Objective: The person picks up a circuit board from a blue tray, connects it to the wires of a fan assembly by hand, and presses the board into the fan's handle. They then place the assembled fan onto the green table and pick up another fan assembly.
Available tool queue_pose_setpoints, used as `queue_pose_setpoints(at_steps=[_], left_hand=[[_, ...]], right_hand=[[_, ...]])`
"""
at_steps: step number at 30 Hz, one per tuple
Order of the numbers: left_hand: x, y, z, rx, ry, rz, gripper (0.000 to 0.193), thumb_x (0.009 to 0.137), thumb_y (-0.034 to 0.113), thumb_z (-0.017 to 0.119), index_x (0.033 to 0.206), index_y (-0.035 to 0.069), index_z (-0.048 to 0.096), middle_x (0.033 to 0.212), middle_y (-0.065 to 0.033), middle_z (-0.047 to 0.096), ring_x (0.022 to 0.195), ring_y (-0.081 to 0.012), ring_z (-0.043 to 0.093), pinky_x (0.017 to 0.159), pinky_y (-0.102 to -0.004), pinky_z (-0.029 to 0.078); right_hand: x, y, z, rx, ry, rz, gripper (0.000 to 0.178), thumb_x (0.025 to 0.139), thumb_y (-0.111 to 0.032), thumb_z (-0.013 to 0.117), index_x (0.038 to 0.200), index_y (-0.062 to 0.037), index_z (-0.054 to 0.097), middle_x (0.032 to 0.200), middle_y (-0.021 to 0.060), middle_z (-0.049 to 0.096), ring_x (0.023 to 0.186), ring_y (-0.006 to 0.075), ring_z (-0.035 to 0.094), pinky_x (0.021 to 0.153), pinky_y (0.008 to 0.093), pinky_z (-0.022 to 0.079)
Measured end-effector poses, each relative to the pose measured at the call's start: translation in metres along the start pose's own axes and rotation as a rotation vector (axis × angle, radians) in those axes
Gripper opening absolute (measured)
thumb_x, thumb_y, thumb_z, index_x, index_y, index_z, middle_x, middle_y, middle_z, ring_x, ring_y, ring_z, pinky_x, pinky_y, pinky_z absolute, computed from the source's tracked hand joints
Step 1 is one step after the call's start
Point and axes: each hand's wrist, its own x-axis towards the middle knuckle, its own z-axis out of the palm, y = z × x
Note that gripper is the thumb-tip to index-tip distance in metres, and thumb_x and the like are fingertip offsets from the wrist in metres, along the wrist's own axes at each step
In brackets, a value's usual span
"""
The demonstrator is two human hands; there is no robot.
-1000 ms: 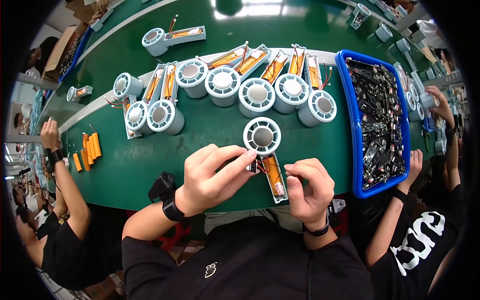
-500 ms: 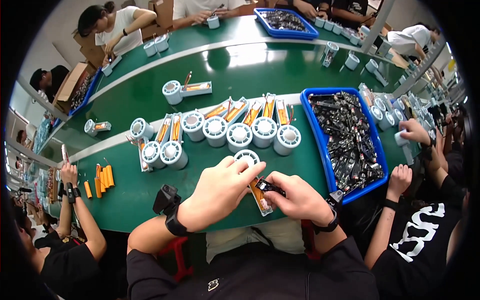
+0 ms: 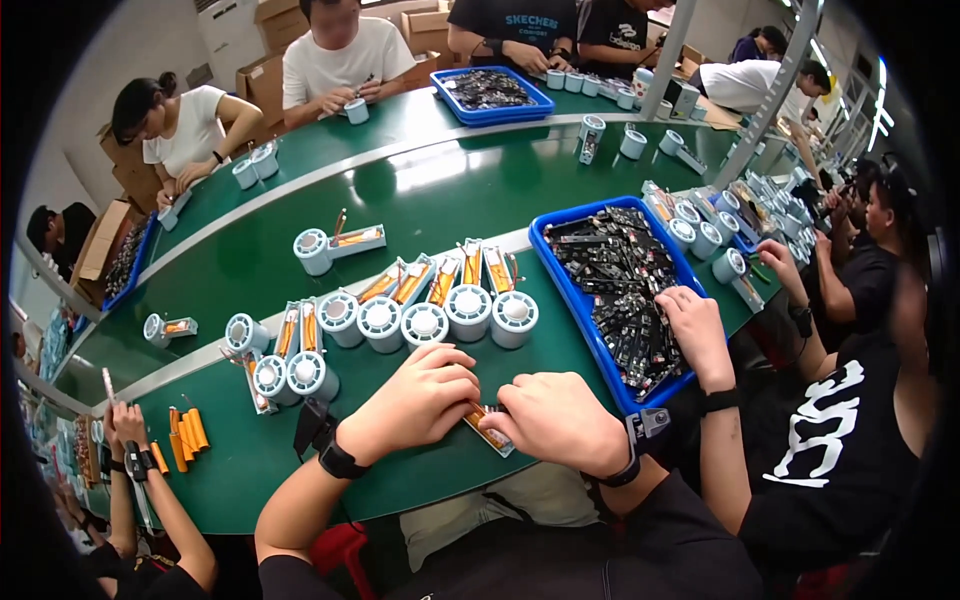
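My left hand [image 3: 420, 395] is closed round the round head of a light-blue handheld fan housing, mostly hidden under the fingers. Its open handle [image 3: 490, 435] points toward me, with an orange battery inside. My right hand [image 3: 560, 420] is closed over the right side of that handle, thumb against it. Whatever its curled fingers hold is hidden from view. Just beyond my hands, several similar fan housings [image 3: 424, 325] stand in a row, round heads toward me, with orange batteries and thin wires in their handles.
Right of my hands stands a blue tray [image 3: 620, 392] full of small black circuit parts, with a co-worker's hand [image 3: 695, 330] over it. Loose orange batteries [image 3: 188, 435] lie at the left on the green table [image 3: 400, 480]. Another fan housing [image 3: 314, 252] lies farther back.
The view has swung, shifting the table things left and down. The small black circuit board in my right fingers is now hidden as that hand covers the handle. A co-worker's hand has reached the tray.
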Motion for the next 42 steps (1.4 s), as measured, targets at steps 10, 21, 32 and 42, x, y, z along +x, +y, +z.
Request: queue_pose_setpoints(at_steps=[10, 21, 32, 42], left_hand=[[0.002, 0.011, 0.002, 0.067, 0.120, -0.077, 0.013, 0.083, 0.016, 0.076, 0.088, 0.006, 0.069, 0.101, -0.0092, 0.070, 0.112, -0.0293, 0.064, 0.105, -0.0432, 0.048], [-0.010, 0.006, 0.010, 0.166, 0.142, -0.041, 0.016, 0.085, 0.010, 0.078, 0.096, 0.003, 0.070, 0.119, -0.0125, 0.070, 0.127, -0.0317, 0.063, 0.107, -0.0444, 0.052], [-0.002, 0.024, -0.003, 0.205, 0.117, -0.238, 0.018, 0.082, 0.009, 0.081, 0.100, 0.006, 0.076, 0.128, -0.0125, 0.070, 0.124, -0.0346, 0.065, 0.105, -0.0453, 0.053], [0.006, 0.035, 0.004, 0.276, 0.113, -0.296, 0.021, 0.076, 0.003, 0.080, 0.097, 0.005, 0.076, 0.123, -0.0095, 0.072, 0.126, -0.0347, 0.065, 0.105, -0.0498, 0.054]], right_hand=[[0.000, -0.004, 0.046, 0.145, 0.131, 0.230, 0.015, 0.098, -0.008, 0.066, 0.109, -0.0006, 0.058, 0.088, 0.0166, 0.066, 0.084, 0.0377, 0.068, 0.073, 0.0442, 0.056], [-0.007, 0.010, 0.065, 0.587, 0.182, 0.097, 0.033, 0.101, -0.004, 0.061, 0.134, 0.0016, 0.057, 0.107, 0.0195, 0.059, 0.088, 0.0379, 0.062, 0.078, 0.0422, 0.051], [-0.005, 0.008, 0.075, 0.665, 0.283, 0.173, 0.030, 0.101, -0.002, 0.058, 0.131, 0.0002, 0.061, 0.104, 0.0179, 0.061, 0.090, 0.0372, 0.062, 0.080, 0.0408, 0.051], [-0.004, 0.009, 0.076, 0.637, 0.322, 0.143, 0.031, 0.098, -0.001, 0.062, 0.128, 0.0011, 0.062, 0.103, 0.0176, 0.061, 0.088, 0.0365, 0.063, 0.079, 0.0411, 0.051]])
